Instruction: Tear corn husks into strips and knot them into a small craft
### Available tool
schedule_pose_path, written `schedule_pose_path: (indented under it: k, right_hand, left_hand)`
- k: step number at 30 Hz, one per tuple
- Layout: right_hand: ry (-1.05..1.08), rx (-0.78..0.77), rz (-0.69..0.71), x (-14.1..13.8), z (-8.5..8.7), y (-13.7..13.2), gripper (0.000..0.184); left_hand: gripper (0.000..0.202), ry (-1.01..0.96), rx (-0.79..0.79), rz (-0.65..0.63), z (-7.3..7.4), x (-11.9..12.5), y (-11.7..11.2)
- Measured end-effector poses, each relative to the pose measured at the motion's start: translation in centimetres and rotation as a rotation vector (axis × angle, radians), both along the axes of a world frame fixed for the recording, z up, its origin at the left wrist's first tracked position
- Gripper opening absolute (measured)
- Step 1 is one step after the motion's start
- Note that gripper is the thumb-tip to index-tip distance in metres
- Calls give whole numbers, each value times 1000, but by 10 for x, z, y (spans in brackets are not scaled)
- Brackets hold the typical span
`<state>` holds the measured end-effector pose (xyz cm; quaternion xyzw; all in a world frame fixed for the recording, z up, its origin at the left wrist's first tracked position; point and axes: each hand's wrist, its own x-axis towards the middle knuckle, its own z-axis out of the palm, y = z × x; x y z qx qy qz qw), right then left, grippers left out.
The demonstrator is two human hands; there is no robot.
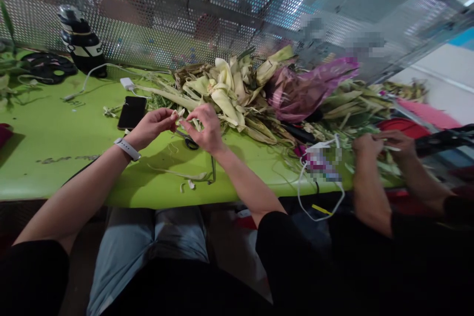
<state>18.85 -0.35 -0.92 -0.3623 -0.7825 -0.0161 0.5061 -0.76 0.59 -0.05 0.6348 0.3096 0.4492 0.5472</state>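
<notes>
My left hand [153, 126], with a white band at the wrist, and my right hand [205, 128] meet over the green table [48, 143]. Both pinch a small pale strip of leaf [180, 114] between their fingertips. Just behind them lies a big pile of pale yellow-green leaves and husks [225, 91]. Scissors [190, 142] lie on the table under my right hand. Torn leaf scraps [187, 180] lie near the table's front edge.
A black phone [132, 112] and a white charger with cable [127, 83] lie left of the pile. A helmet [79, 39] stands at the back left by the perforated metal screen. To the right, another person's hands [383, 145] work on leaves beside a pink bag [307, 89].
</notes>
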Motion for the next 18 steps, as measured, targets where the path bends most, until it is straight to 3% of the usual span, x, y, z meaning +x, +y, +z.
schedule_pose_path:
  k: [6,12,18]
  right_hand:
    - [-116,106,-156,-2,-4,0,28]
    - [-157,101,-167,-5,-5,-2,22]
    - [-160,190,-71,-9,-11,-1,17]
  left_hand:
    - [36,-36,9,5,-4,1,2]
    - [36,-30,31,-11,-3,0,2]
    - [37,-77,51,30,-7,7,0]
